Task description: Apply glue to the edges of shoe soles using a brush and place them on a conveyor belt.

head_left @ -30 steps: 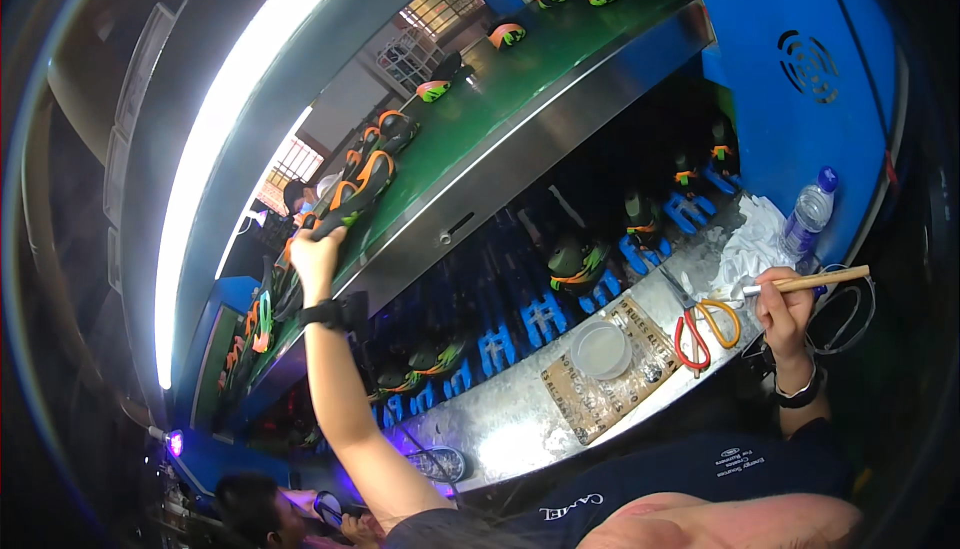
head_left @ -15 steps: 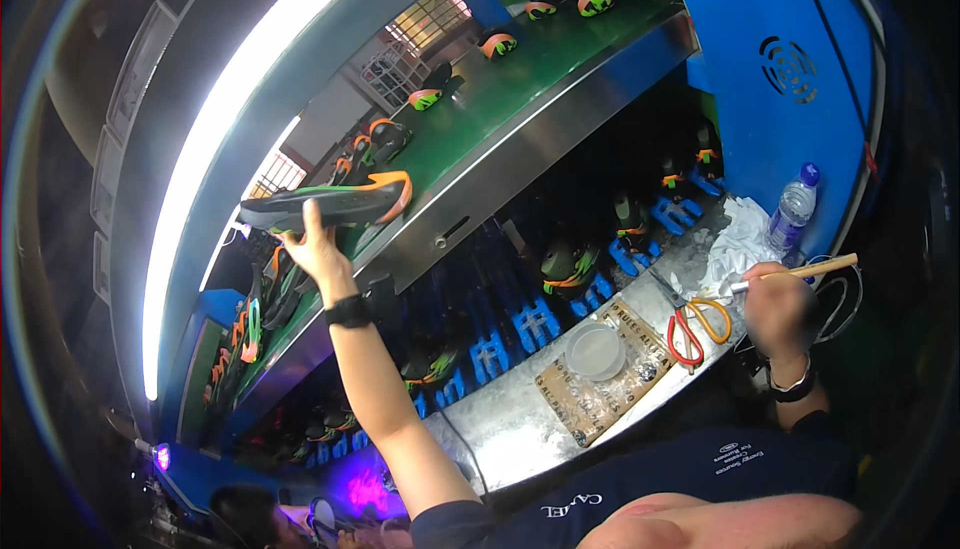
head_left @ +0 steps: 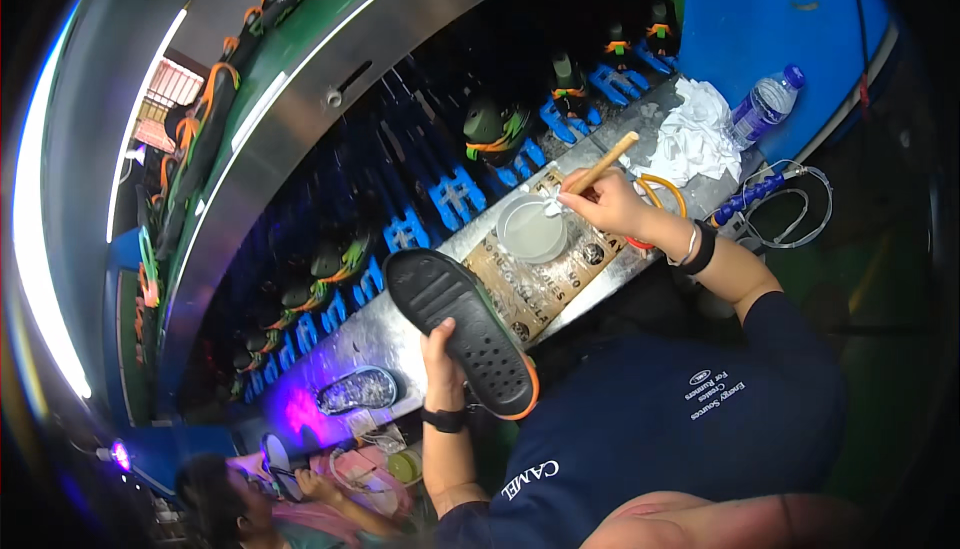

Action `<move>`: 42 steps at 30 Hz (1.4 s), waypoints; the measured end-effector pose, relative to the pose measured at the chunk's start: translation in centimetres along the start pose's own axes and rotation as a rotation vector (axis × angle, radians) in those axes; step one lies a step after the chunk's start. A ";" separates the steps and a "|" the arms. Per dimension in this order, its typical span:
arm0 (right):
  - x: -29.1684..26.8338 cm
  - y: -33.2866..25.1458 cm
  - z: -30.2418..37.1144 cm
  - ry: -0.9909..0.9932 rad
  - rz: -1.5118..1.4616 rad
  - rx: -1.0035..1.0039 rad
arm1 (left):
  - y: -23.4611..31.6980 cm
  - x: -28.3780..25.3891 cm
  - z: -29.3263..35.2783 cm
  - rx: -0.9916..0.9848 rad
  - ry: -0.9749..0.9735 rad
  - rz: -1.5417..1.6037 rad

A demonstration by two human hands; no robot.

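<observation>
My left hand (head_left: 440, 364) grips a black shoe sole (head_left: 480, 349), its inner face with heel holes and grooves toward me and orange along its lower edge. The sole is tilted in front of the bench, near the cardboard. In my right hand (head_left: 605, 204) is a brush (head_left: 608, 162) with a wooden handle, pinched between the fingers. Its pale tip meets the rim area of a clear round bowl (head_left: 532, 231) of cloudy liquid; whether it is wet I cannot make out. The bowl stands on printed brown cardboard (head_left: 520, 301). Beside my right wrist, scissors show their orange handle (head_left: 665, 184), partly hidden.
White crumpled cloth (head_left: 692, 134) and a water bottle (head_left: 767, 106) lie at the bench's right end. Beyond the bench, blue holders (head_left: 457, 197) carry several shoe uppers (head_left: 497, 127). An oval tray (head_left: 357, 390) sits at left, near another person's hand (head_left: 318, 486). A conveyor (head_left: 330, 14) runs above.
My left hand has brought the sole down from the conveyor to the bench front and turned it. My right hand has moved left with the brush to the bowl. The view has shifted downward.
</observation>
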State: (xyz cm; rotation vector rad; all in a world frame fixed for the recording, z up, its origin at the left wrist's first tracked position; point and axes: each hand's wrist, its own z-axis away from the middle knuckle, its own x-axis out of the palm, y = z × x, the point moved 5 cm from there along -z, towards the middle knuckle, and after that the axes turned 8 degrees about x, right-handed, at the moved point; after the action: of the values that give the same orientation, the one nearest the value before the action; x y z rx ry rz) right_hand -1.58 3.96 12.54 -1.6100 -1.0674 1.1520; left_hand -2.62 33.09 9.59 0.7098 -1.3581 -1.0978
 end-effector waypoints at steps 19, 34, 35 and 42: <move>1.9 -3.8 2.4 -0.175 -0.256 0.115 | 5.6 -0.1 -1.7 0.424 -0.318 -0.243; 2.6 -8.0 3.7 -0.265 -0.183 -0.088 | 10.3 10.0 -1.0 0.516 -0.615 -0.355; 2.5 -8.3 3.6 -0.250 -0.141 -0.160 | 10.4 10.2 -0.9 0.509 -0.620 -0.348; 2.3 -8.6 4.3 -0.200 -0.063 -0.361 | 11.1 10.2 -0.1 0.636 -0.564 -0.480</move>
State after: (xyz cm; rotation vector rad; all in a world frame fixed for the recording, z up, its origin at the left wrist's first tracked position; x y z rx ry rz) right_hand -6.54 9.11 19.36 -1.7436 -1.5152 1.1420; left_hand -1.61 27.92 23.75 1.3017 -2.1374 -1.3035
